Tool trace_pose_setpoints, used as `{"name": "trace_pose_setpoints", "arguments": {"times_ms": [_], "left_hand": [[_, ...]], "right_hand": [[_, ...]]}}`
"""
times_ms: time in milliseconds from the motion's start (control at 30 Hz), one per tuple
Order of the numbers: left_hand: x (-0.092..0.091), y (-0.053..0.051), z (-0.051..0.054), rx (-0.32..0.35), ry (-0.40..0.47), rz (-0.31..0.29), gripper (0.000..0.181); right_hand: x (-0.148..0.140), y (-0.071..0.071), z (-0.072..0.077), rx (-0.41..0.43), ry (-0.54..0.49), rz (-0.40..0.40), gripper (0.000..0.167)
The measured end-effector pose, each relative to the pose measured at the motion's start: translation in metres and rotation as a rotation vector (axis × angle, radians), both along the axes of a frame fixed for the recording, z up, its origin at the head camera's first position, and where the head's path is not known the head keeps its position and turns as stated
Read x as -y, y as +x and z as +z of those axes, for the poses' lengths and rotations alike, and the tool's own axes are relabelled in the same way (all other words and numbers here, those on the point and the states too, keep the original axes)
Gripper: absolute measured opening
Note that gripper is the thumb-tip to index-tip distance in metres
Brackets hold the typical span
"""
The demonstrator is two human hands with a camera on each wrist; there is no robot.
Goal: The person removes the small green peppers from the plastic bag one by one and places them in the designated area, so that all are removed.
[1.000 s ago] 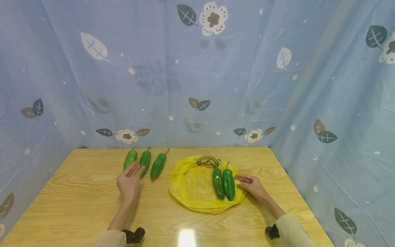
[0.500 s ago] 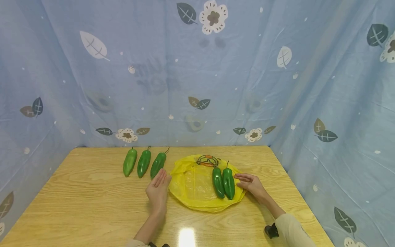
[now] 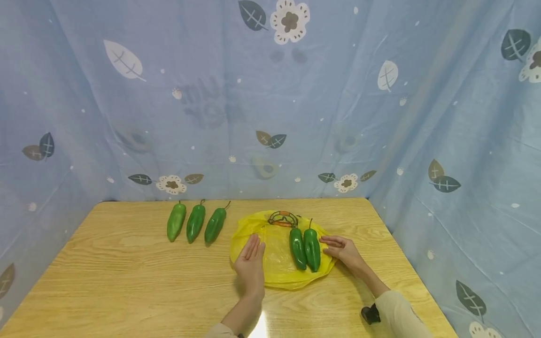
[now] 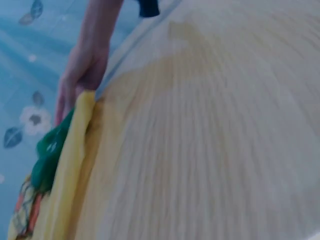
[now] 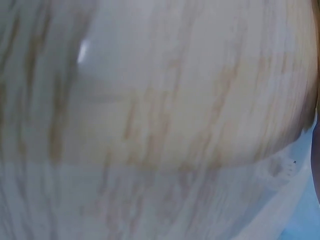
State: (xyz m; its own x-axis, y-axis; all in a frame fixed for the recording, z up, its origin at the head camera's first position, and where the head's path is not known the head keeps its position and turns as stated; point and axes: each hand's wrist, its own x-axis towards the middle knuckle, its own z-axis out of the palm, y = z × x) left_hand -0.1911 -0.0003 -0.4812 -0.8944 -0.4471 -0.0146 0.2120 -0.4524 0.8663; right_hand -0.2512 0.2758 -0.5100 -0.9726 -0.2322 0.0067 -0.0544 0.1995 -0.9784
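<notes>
Two green peppers [image 3: 297, 249] [image 3: 312, 249] lie side by side on the right part of a yellow plastic bag [image 3: 276, 263] spread on the table. My left hand [image 3: 251, 267] is over the bag's left side, fingers straight and together, holding nothing. At the bag's right edge, my right hand [image 3: 344, 251] has its fingers extended beside the nearer pepper; whether it touches the bag cannot be told. The left wrist view shows the bag's yellow edge [image 4: 70, 165], a green pepper [image 4: 50, 150] and my right hand [image 4: 80, 75] behind them.
Three more green peppers [image 3: 176, 222] [image 3: 196, 223] [image 3: 215, 225] lie in a row at the back left of the wooden table [image 3: 127, 281]. An orange and dark printed piece [image 3: 283, 218] is at the bag's back edge. A blue patterned curtain [image 3: 211, 94] surrounds the table.
My left hand has moved right, from in front of the left-hand peppers to over the bag's left side. My right hand and all the peppers have stayed in place.
</notes>
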Motion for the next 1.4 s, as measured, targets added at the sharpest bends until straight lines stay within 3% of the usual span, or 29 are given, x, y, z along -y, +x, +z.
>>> {"name": "trace_pose_setpoints", "arguments": {"times_ms": [333,467,733,933,1133,1267,1400], "left_hand": [[-0.056,-0.002,-0.012,0.009,0.04,-0.081,0.043],[-0.073,-0.005,-0.013,0.045,0.067,-0.075,0.046],[-0.097,-0.013,-0.018,0.112,0.006,-0.064,0.052],[-0.103,-0.01,-0.014,0.072,-0.041,-0.097,0.061],[-0.096,-0.011,-0.016,0.035,-0.196,-0.038,0.063],[-0.09,-0.012,-0.018,0.067,-0.225,-0.039,0.062],[-0.088,-0.008,-0.02,0.145,-0.278,-0.102,0.064]], "right_hand": [[0.002,0.001,0.001,0.019,0.005,-0.026,0.047],[0.001,-0.001,0.001,0.008,0.007,-0.023,0.046],[0.001,-0.001,-0.001,-0.007,0.011,-0.013,0.044],[0.001,-0.002,-0.002,-0.006,0.004,-0.007,0.044],[0.003,-0.003,0.0,-0.018,0.006,-0.002,0.045],[0.002,-0.002,-0.001,-0.022,0.008,-0.007,0.044],[0.001,0.0,-0.003,-0.02,0.007,-0.004,0.044]]}}
